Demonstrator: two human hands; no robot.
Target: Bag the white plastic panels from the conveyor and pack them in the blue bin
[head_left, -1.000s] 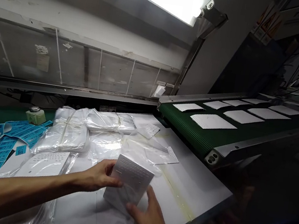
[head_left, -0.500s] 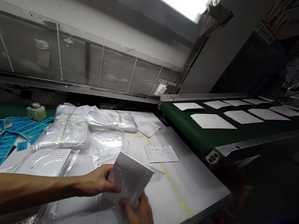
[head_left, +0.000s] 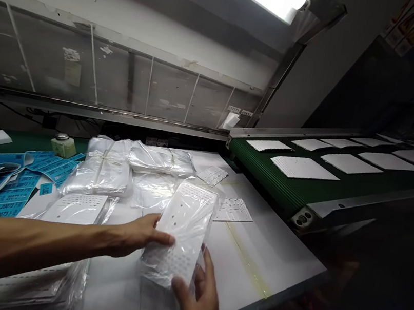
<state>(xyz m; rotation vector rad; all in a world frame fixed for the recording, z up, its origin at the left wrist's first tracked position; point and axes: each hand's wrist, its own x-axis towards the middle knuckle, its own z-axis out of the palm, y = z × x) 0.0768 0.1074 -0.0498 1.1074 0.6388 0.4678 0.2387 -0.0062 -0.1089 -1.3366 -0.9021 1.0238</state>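
Note:
A white perforated board inside a clear plastic bag [head_left: 183, 232] is held above the white table [head_left: 277, 259]. My left hand [head_left: 138, 235] grips its left edge, thumb on top. From below, my right hand [head_left: 199, 299] pinches the bag's lower right corner. The board lies lengthways away from me, holes showing at both ends.
Bundles of clear bags [head_left: 105, 173] lie at the table's back. A bagged board [head_left: 74, 208] rests to the left, blue labels [head_left: 3, 187] further left. Two small white panels [head_left: 233, 210] lie on the table. A green conveyor [head_left: 295, 186] on the right carries several white boards.
The board has turned from tilted towards me to lying flatter and lengthways, now inside the clear bag. Both hands kept hold; my right hand shifted to the bag's lower corner.

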